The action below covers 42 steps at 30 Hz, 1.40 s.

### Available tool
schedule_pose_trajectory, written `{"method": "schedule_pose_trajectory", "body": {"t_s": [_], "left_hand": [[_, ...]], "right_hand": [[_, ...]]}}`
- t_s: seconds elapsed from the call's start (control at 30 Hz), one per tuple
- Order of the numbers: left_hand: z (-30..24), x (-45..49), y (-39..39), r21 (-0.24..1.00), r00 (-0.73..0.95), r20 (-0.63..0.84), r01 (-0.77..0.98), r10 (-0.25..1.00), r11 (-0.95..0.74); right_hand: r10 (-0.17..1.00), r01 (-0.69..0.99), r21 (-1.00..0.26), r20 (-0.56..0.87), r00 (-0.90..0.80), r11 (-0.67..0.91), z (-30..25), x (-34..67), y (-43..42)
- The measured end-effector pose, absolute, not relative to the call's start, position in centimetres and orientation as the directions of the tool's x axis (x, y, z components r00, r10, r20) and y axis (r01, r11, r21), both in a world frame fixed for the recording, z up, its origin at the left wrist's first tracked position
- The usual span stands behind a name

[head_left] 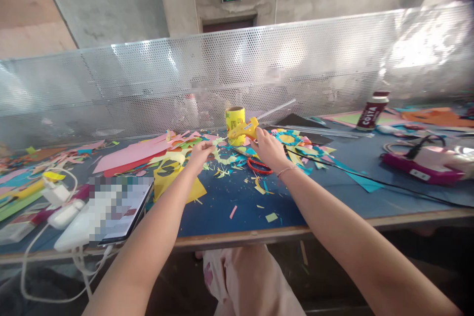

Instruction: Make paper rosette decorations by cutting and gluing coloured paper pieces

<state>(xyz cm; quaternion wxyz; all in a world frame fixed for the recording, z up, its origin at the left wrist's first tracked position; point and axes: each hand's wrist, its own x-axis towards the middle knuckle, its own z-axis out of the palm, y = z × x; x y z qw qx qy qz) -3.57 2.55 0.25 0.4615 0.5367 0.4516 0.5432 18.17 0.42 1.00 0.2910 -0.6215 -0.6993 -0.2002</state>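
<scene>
My right hand (268, 147) is wrapped round the handle of a yellow hot glue gun (243, 130), its nozzle pointing left and a clear glue stick (277, 108) sticking out behind. A few inches to the left, my left hand (202, 152) pinches a pale green cut-paper piece (221, 154) close to the nozzle. A yellow cardboard tube (234, 117) stands upright just behind the gun. Red-handled scissors (260, 166) lie on the table below my right hand. Whether the nozzle touches the paper is too small to tell.
Paper scraps surround my hands on the blue table (237, 222). Pink sheets (135, 154) and a tablet (126, 212) with white cables lie left. A black cord (355, 175) runs right past a purple power strip (420, 168). A brown bottle (373, 111) stands behind; a perforated metal screen (148, 84) borders the back.
</scene>
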Motion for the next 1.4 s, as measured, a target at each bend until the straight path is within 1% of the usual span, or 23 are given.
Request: {"method": "schedule_pose_trajectory", "body": {"t_s": [0.6, 0.7, 0.83, 0.9, 0.93, 1.0, 1.03, 1.07, 1.1, 1.13, 1.17, 1.2, 1.23, 1.3, 1.4], "left_hand": [[0.2, -3.6, 2.5, 0.984, 0.025, 0.18, -0.02, 0.983, -0.179], [0.2, -3.7, 2.7, 0.982, 0.024, 0.185, -0.056, 0.983, -0.183], [0.2, -4.3, 3.5, 0.974, -0.045, 0.179, -0.132, 0.983, -0.183], [0.2, -4.8, 4.0, 0.97, -0.079, 0.171, -0.162, 0.982, -0.182], [0.2, -5.0, 4.2, 0.969, -0.094, 0.165, -0.169, 0.982, -0.179], [0.0, -5.4, 4.5, 0.97, -0.121, 0.152, -0.172, 0.981, -0.171], [0.0, -5.5, 4.6, 0.972, -0.128, 0.145, -0.169, 0.981, -0.166], [-0.1, -5.5, 4.6, 0.973, -0.129, 0.14, -0.166, 0.982, -0.161], [-0.2, -5.6, 4.7, 0.974, -0.125, 0.14, -0.162, 0.982, -0.159], [-0.3, -5.5, 4.7, 0.974, -0.116, 0.144, -0.157, 0.983, -0.161], [-0.3, -5.5, 4.7, 0.974, -0.106, 0.154, -0.151, 0.982, -0.169], [-0.4, -5.5, 4.7, 0.973, -0.101, 0.167, -0.144, 0.981, -0.181], [-0.4, -5.4, 4.7, 0.971, -0.101, 0.18, -0.141, 0.978, -0.194], [-0.4, -5.4, 4.7, 0.966, -0.108, 0.198, -0.145, 0.974, -0.213], [-0.1, -5.3, 4.5, 0.963, -0.106, 0.191, -0.17, 0.976, -0.207]], "right_hand": [[0.745, 0.989, -0.099, 0.667, -0.013, 0.106, 0.9, 18.1, 0.4], [0.78, 0.99, -0.121, 0.626, 0.019, 0.073, 0.7, 18.2, 0.7], [0.882, 0.99, -0.129, 0.471, 0.011, 0.056, -0.4, 18.9, 1.5], [0.909, 0.993, -0.097, 0.417, -0.016, 0.062, -1.0, 19.1, 1.7], [0.906, 0.996, -0.071, 0.423, -0.019, 0.054, -1.1, 19.1, 1.6], [0.876, 0.998, -0.03, 0.481, -0.038, 0.06, -1.2, 18.5, 1.3], [0.857, 0.994, -0.025, 0.51, -0.077, 0.104, -1.2, 18.0, 1.1], [0.838, 0.98, -0.025, 0.523, -0.156, 0.198, -1.1, 17.4, 0.9], [0.814, 0.934, -0.026, 0.499, -0.297, 0.356, -1.1, 16.6, 0.6], [0.766, 0.855, -0.034, 0.466, -0.444, 0.517, -1.2, 15.8, 0.4], [0.703, 0.769, -0.041, 0.438, -0.56, 0.638, -1.4, 15.0, 0.2], [0.65, 0.698, -0.038, 0.402, -0.645, 0.715, -1.6, 14.2, 0.1], [0.612, 0.65, -0.041, 0.384, -0.691, 0.759, -1.9, 13.6, -0.1], [0.577, 0.606, -0.044, 0.369, -0.729, 0.794, -2.5, 12.6, -0.2], [0.577, 0.595, -0.073, 0.361, -0.732, 0.8, -2.9, 12.2, -0.1]]}}
